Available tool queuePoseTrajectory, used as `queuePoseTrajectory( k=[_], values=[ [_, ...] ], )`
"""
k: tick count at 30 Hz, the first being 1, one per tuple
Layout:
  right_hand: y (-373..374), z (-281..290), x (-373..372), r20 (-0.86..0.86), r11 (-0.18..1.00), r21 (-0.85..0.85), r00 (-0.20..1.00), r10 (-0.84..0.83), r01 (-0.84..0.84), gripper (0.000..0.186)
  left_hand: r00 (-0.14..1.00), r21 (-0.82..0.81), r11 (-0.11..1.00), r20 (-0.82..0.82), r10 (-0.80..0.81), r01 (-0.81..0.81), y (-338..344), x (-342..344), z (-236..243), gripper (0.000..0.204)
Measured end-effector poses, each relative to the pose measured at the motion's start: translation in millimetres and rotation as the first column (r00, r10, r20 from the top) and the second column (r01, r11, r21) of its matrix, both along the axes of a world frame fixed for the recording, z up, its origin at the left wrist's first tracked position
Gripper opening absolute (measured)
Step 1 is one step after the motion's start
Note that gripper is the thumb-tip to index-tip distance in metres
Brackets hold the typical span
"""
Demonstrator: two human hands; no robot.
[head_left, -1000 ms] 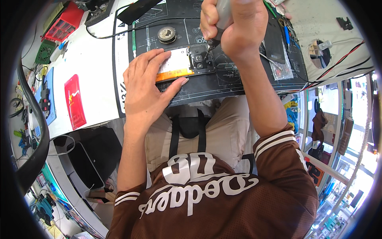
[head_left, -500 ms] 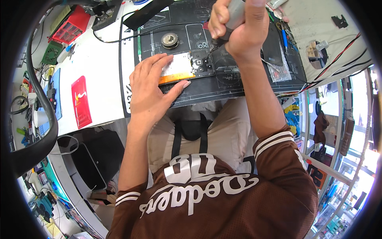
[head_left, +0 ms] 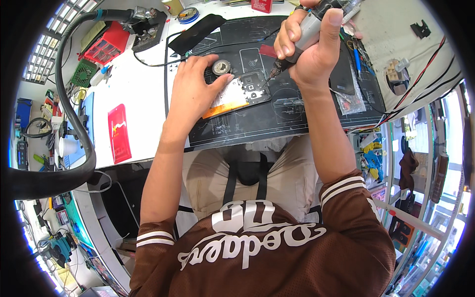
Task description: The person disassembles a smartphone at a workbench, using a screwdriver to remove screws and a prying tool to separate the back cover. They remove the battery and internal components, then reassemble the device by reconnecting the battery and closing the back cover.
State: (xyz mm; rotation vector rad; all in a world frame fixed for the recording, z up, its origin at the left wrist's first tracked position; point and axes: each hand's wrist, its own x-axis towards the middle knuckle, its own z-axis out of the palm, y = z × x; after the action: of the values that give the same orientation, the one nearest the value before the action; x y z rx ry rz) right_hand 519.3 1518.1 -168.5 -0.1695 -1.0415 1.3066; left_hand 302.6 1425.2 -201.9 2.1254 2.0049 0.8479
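An opened phone (head_left: 251, 87) lies on the black printed work mat (head_left: 232, 129), with its pale battery, orange strip and dark inner parts exposed. My left hand (head_left: 192, 88) has its thumb and forefinger curved around a small round tin (head_left: 221, 68) just beyond the phone. The thumb hides part of the phone's far edge. In my right hand (head_left: 316, 59) is a grey electric screwdriver (head_left: 309, 30), fingers wrapped round its body. Its thin bit points down at the dark right end of the phone; whether it touches a screw is too small to tell.
A red packet (head_left: 118, 133) lies on the white table to the left. A thick black bent arm (head_left: 63, 59) rises there, near a red drawer box (head_left: 106, 43). Right of the mat are a dark flat panel (head_left: 342, 74), tools and cables (head_left: 420, 79). A black strip (head_left: 197, 33) lies behind.
My left hand has left the phone's near edge and moved away from me to the round tin. My right hand keeps the screwdriver over the phone's right end. The whole view has shifted slightly.
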Motion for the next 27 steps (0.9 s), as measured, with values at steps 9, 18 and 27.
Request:
queuePoseTrajectory(
  k=[9, 18, 27],
  values=[
    [4.4, 1.0, 5.5, -0.013, 1.0, -0.01, 1.0, -0.006, 0.006, 0.062, 0.932, -0.087, 0.988, 0.352, -0.09, 0.128, 5.4, -3.8, 17.3, 0.043],
    [3.2, 1.7, 7.5, -0.022, 1.0, -0.008, 1.0, -0.016, 0.016, 0.06, 0.853, -0.085, 0.856, -0.08, -0.516, 0.51, 21.9, 6.8, 33.4, 0.047],
    [3.0, 3.9, 11.7, -0.035, 0.999, -0.013, 0.998, -0.044, 0.044, 0.06, 0.643, -0.142, 0.744, -0.414, -0.644, 0.653, 46.1, 18.5, 40.2, 0.051]
  ],
)
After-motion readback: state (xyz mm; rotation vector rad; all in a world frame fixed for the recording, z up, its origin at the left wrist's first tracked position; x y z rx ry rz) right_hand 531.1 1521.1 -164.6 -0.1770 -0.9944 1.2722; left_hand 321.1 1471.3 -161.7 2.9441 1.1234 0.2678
